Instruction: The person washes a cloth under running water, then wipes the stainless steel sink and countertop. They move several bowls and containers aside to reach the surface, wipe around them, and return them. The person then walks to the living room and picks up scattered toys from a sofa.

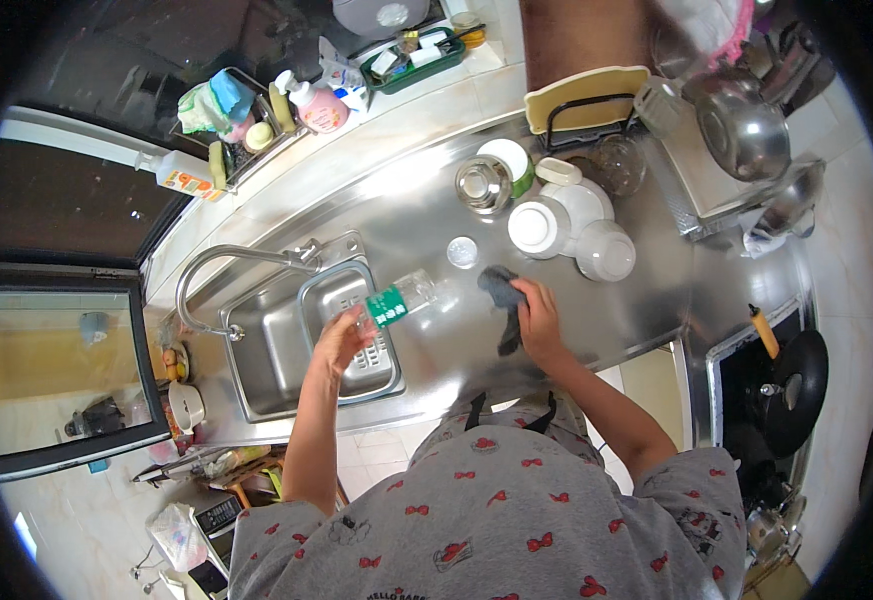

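My left hand (341,341) grips one end of a clear plastic container (415,289) with a green label that bears writing. The container is tilted and reaches from above the sink's colander insert (365,352) to over the steel countertop (436,360). My right hand (540,321) holds a dark grey cloth (502,289), which hangs partly down from my fingers over the counter. Beyond the cloth lies a small round clear lid or dish (462,253). Whether the cloth touches the counter I cannot tell.
Behind the cloth stand white bowls (538,227), a translucent bowl (606,250) and a metal container (484,184). A curved faucet (204,259) arches over the sink (264,360). A black wok lid or pan (796,394) sits on the stove at right. Soap bottles (319,107) line the sill.
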`<state>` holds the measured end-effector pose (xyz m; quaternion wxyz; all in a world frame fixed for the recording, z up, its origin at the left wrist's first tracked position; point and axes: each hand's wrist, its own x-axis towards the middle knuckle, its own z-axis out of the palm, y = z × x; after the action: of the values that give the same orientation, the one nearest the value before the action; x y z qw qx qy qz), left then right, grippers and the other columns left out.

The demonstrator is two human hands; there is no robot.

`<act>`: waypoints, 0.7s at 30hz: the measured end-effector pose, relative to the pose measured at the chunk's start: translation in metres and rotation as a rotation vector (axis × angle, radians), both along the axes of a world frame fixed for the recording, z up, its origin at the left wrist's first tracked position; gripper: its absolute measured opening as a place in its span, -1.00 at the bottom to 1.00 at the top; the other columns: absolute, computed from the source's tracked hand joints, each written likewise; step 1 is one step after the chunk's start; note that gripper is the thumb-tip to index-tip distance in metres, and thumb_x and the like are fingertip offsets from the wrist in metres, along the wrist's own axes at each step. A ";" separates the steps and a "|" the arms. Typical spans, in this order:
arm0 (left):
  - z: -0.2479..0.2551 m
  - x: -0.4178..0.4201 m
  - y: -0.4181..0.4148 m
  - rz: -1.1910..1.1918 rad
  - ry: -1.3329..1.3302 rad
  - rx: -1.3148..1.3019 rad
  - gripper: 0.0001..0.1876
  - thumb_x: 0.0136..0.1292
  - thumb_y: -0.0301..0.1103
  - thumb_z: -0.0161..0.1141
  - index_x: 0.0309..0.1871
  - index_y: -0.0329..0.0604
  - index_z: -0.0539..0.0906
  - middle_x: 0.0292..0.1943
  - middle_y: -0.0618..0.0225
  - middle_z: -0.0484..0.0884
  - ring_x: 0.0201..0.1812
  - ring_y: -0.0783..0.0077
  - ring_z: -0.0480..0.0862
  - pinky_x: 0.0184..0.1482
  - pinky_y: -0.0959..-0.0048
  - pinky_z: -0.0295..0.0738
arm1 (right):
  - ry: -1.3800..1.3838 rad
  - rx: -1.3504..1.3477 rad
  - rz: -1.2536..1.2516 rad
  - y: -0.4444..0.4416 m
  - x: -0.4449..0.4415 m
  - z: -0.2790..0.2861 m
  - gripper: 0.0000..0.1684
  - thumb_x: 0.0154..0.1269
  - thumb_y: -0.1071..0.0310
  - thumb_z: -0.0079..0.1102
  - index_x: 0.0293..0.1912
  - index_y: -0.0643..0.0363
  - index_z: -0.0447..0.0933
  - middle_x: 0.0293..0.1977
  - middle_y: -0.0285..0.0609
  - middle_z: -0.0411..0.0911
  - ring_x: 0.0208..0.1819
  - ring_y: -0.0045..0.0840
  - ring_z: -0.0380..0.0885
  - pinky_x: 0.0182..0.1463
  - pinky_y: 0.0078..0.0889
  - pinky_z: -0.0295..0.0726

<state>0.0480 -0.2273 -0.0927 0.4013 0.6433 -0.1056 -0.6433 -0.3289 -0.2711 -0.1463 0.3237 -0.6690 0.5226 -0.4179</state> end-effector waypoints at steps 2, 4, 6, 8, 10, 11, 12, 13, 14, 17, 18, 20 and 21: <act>-0.006 0.010 0.013 0.148 0.286 0.007 -0.45 0.11 -0.13 0.41 0.12 -0.13 0.48 -0.03 0.07 0.56 0.01 0.10 0.60 0.10 0.17 0.53 | 0.131 -0.027 -0.031 -0.020 0.022 -0.016 -0.49 0.20 0.55 0.08 0.17 0.18 0.37 0.15 -0.04 0.39 0.20 -0.11 0.32 0.27 -0.11 0.29; -0.013 0.007 0.019 0.231 0.414 -0.059 -0.49 0.17 -0.14 0.35 0.10 -0.21 0.48 -0.05 0.07 0.58 0.06 0.10 0.58 0.19 0.10 0.48 | 0.336 -0.054 -0.076 -0.034 0.045 -0.037 -0.40 0.18 0.50 0.13 0.24 0.19 0.31 0.23 -0.06 0.33 0.27 -0.13 0.27 0.31 -0.08 0.25; -0.022 0.001 0.011 0.207 0.473 -0.110 -0.63 0.21 -0.22 0.31 0.00 -0.20 0.53 -0.04 0.07 0.58 0.11 0.08 0.54 0.28 0.06 0.40 | 0.531 -0.040 -0.043 -0.037 0.052 -0.058 -0.26 0.17 0.42 0.19 0.34 0.20 0.19 0.33 -0.06 0.22 0.35 -0.13 0.16 0.33 -0.04 0.19; -0.027 -0.010 -0.006 0.158 0.518 -0.164 -0.68 0.22 -0.27 0.30 -0.03 -0.21 0.54 -0.05 0.07 0.57 0.12 0.07 0.54 0.31 0.06 0.36 | 0.630 0.006 -0.015 -0.033 0.061 -0.059 -0.25 0.18 0.38 0.19 0.35 0.19 0.18 0.35 -0.05 0.20 0.37 -0.14 0.14 0.34 -0.06 0.17; -0.037 -0.015 -0.028 0.112 0.582 -0.198 -0.75 0.22 -0.34 0.27 -0.07 -0.21 0.57 -0.03 0.06 0.58 0.15 0.07 0.52 0.35 0.09 0.32 | 0.698 0.001 -0.024 -0.020 0.065 -0.057 -0.23 0.21 0.32 0.16 0.38 0.19 0.14 0.39 -0.06 0.14 0.43 -0.18 0.06 0.36 -0.13 0.13; -0.042 -0.017 -0.040 0.086 0.608 -0.221 -0.74 0.21 -0.35 0.27 -0.07 -0.24 0.57 -0.03 0.07 0.59 0.15 0.09 0.53 0.35 0.11 0.33 | 0.729 -0.004 -0.026 -0.013 0.069 -0.057 -0.22 0.21 0.31 0.16 0.39 0.19 0.14 0.40 -0.06 0.13 0.44 -0.19 0.04 0.36 -0.14 0.12; -0.045 -0.018 -0.050 0.061 0.633 -0.244 -0.72 0.20 -0.35 0.27 -0.06 -0.26 0.56 -0.03 0.07 0.60 0.15 0.10 0.53 0.35 0.13 0.33 | 0.759 -0.009 -0.026 -0.004 0.071 -0.057 -0.21 0.21 0.30 0.16 0.39 0.18 0.13 0.41 -0.07 0.11 0.45 -0.20 0.02 0.36 -0.15 0.11; -0.050 -0.019 -0.062 0.052 0.634 -0.258 -0.71 0.20 -0.34 0.27 -0.06 -0.27 0.56 -0.01 0.06 0.59 0.16 0.10 0.52 0.35 0.12 0.32 | 0.772 0.005 -0.021 0.005 0.071 -0.058 -0.22 0.22 0.30 0.16 0.39 0.18 0.13 0.41 -0.07 0.10 0.46 -0.21 0.02 0.36 -0.15 0.11; -0.052 -0.016 -0.071 0.050 0.626 -0.275 -0.69 0.20 -0.32 0.27 -0.05 -0.28 0.55 0.00 0.06 0.58 0.17 0.09 0.51 0.36 0.11 0.31 | 0.777 0.014 -0.010 0.015 0.070 -0.058 -0.22 0.22 0.29 0.15 0.40 0.18 0.13 0.42 -0.08 0.10 0.46 -0.21 0.01 0.35 -0.15 0.12; -0.042 -0.001 -0.072 0.125 0.685 -0.269 -0.65 0.19 -0.26 0.29 -0.06 -0.30 0.54 0.04 0.04 0.56 0.19 0.08 0.50 0.36 0.07 0.28 | 0.813 0.042 0.026 0.042 0.061 -0.058 -0.23 0.23 0.29 0.14 0.40 0.18 0.14 0.43 -0.10 0.08 0.46 -0.23 0.02 0.34 -0.14 0.12; -0.037 0.009 -0.067 0.168 0.715 -0.260 -0.63 0.18 -0.23 0.29 -0.06 -0.31 0.54 0.06 0.04 0.55 0.19 0.08 0.49 0.36 0.06 0.28 | 0.826 0.048 0.042 0.050 0.056 -0.059 -0.23 0.23 0.29 0.13 0.39 0.18 0.14 0.44 -0.10 0.07 0.46 -0.23 0.03 0.34 -0.13 0.12; -0.035 0.039 -0.040 0.299 0.711 -0.118 -0.59 0.19 -0.11 0.28 -0.03 -0.21 0.53 0.05 0.09 0.55 0.16 0.08 0.52 0.36 0.02 0.26 | 0.802 0.045 0.123 0.064 0.052 -0.062 -0.23 0.20 0.31 0.14 0.39 0.18 0.16 0.43 -0.09 0.09 0.45 -0.23 0.05 0.32 -0.13 0.14; -0.027 0.052 -0.021 0.345 0.717 -0.095 -0.58 0.20 -0.07 0.28 -0.03 -0.17 0.54 0.04 0.12 0.56 0.13 0.08 0.54 0.35 0.01 0.27 | 0.782 0.047 0.153 0.072 0.053 -0.060 -0.21 0.17 0.32 0.16 0.38 0.18 0.16 0.42 -0.09 0.10 0.45 -0.23 0.06 0.31 -0.15 0.14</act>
<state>0.0997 -0.2487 -0.1194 0.5441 0.3671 0.1213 -0.7446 -0.2762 -0.1992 -0.2060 0.1460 -0.8069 0.5645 -0.0943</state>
